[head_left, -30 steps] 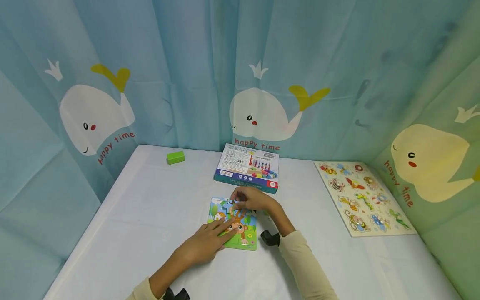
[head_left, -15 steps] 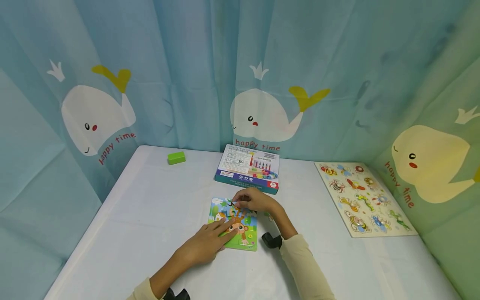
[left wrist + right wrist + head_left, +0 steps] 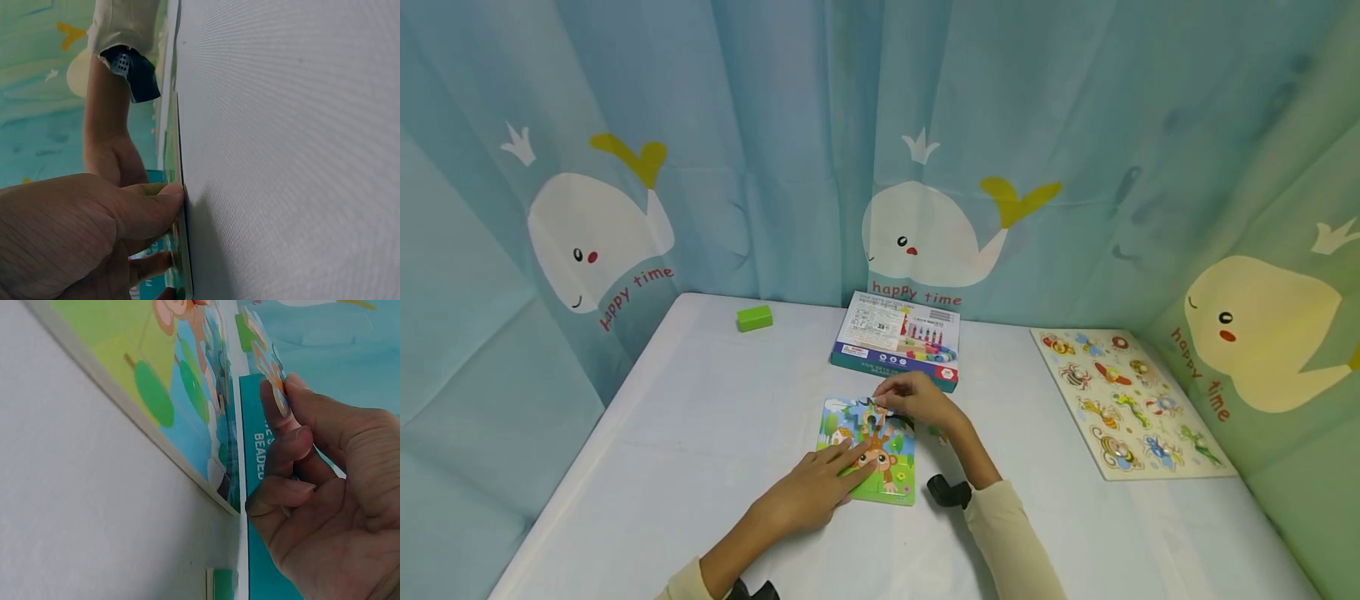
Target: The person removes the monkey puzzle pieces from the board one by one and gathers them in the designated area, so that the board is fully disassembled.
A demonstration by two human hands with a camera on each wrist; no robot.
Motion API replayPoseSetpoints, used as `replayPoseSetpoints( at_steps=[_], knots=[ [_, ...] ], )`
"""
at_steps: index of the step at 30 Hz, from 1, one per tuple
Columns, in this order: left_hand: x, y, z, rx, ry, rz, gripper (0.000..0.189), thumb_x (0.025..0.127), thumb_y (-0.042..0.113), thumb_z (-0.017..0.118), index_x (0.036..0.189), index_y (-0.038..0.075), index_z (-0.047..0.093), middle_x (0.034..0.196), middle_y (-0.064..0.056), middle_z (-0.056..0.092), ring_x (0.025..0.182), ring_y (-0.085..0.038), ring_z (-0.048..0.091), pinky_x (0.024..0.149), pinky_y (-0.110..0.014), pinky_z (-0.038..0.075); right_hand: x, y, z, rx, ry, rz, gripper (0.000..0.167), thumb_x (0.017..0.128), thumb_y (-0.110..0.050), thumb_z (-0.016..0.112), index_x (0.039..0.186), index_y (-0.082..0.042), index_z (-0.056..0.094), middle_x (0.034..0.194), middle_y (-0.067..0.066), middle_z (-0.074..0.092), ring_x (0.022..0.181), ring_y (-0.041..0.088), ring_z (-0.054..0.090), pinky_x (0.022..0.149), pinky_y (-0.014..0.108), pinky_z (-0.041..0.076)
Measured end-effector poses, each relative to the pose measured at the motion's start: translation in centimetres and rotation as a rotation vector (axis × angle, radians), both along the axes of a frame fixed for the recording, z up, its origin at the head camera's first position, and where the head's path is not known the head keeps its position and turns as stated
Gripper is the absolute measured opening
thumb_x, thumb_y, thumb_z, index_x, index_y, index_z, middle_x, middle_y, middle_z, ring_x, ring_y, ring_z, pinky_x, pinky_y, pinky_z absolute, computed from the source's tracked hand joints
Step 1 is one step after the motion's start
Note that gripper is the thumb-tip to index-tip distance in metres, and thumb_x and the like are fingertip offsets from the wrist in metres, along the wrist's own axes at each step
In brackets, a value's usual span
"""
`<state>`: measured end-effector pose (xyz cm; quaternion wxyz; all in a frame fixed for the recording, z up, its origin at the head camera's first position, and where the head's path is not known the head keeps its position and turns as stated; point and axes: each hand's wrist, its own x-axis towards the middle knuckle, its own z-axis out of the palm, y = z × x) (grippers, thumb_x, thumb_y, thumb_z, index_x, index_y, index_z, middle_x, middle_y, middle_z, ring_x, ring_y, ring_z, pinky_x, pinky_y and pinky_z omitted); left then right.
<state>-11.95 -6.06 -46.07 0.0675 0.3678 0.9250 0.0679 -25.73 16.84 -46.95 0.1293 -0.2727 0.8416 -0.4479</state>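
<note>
A square jigsaw puzzle board (image 3: 891, 493) with a monkey picture lies on the white table. My left hand (image 3: 808, 493) rests on its left side with the fingers extended over the picture; in the left wrist view the thumb (image 3: 170, 195) touches the board's edge. My right hand (image 3: 925, 402) is over the board's far edge. Between thumb and index finger it pinches a thin colourful puzzle piece (image 3: 270, 370), which stands tilted on edge above the board in the right wrist view. Its other fingers are curled loosely below the piece.
Behind the board lies a flat bead-set box (image 3: 895, 333). A green block (image 3: 755, 318) stands at the back left, and a wooden insect puzzle board (image 3: 1131, 408) lies at the right. Another small piece (image 3: 937, 435) lies beside the board, partly hidden by the right wrist.
My right hand has shifted slightly to the right along the board's far edge, showing more of the picture there. The left hand stays in place on the board.
</note>
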Motion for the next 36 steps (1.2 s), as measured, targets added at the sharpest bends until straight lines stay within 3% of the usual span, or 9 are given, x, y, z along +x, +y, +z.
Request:
replayPoseSetpoints(
  at_steps=[9, 15, 23, 31, 36],
  knots=[
    [0.2, 0.0, 0.2, -0.003, -0.004, 0.012, 0.053, 0.1, 0.027, 0.054, 0.151, 0.023, 0.04, 0.161, -0.002, 0.029, 0.144, -0.028, 0.035, 0.105, -0.048, 0.043, 0.3, 1.5, 0.0, -0.025, 0.01, -0.106, 0.017, 0.095, -0.018, 0.064, 0.099, -0.005, 0.074, 0.097, 0.013, 0.073, 0.083, 0.012, 0.066, 0.074, 0.025, 0.054],
    [0.3, 0.0, 0.3, -0.001, -0.033, 0.023, 0.053, 0.1, 0.028, 0.053, 0.151, 0.024, 0.039, 0.162, 0.0, 0.027, 0.144, -0.029, 0.034, 0.106, -0.05, 0.043, 1.0, 2.7, 0.5, -0.022, 0.002, -0.185, 0.015, 0.093, -0.02, 0.067, 0.097, -0.007, 0.075, 0.091, 0.009, 0.072, 0.079, 0.015, 0.064, 0.069, 0.029, 0.051],
    [0.2, 0.0, 0.0, 0.014, -0.009, 0.011, 0.053, 0.1, 0.027, 0.054, 0.151, 0.023, 0.039, 0.161, -0.002, 0.029, 0.143, -0.029, 0.036, 0.105, -0.05, 0.043, 1.5, 5.1, 1.2, -0.074, 0.004, -0.211, 0.017, 0.093, -0.014, 0.066, 0.098, 0.001, 0.072, 0.097, 0.018, 0.07, 0.081, 0.012, 0.065, 0.07, 0.024, 0.054],
    [0.3, -0.1, -0.1, 0.009, 0.002, 0.013, 0.051, 0.1, 0.027, 0.053, 0.15, 0.022, 0.041, 0.16, -0.003, 0.032, 0.143, -0.029, 0.037, 0.104, -0.05, 0.044, 2.0, 8.0, 1.8, -0.048, -0.016, -0.324, 0.018, 0.093, -0.015, 0.067, 0.098, 0.002, 0.071, 0.092, 0.016, 0.071, 0.078, 0.01, 0.062, 0.073, 0.023, 0.053],
    [0.3, 0.0, 0.1, 0.017, 0.004, 0.007, 0.051, 0.101, 0.026, 0.053, 0.15, 0.021, 0.042, 0.16, -0.004, 0.032, 0.143, -0.03, 0.037, 0.105, -0.05, 0.044, 3.0, 10.0, 2.7, -0.017, -0.028, -0.384, 0.017, 0.093, -0.01, 0.065, 0.099, 0.006, 0.07, 0.092, 0.02, 0.07, 0.079, 0.016, 0.061, 0.073, 0.031, 0.052]
  ],
)
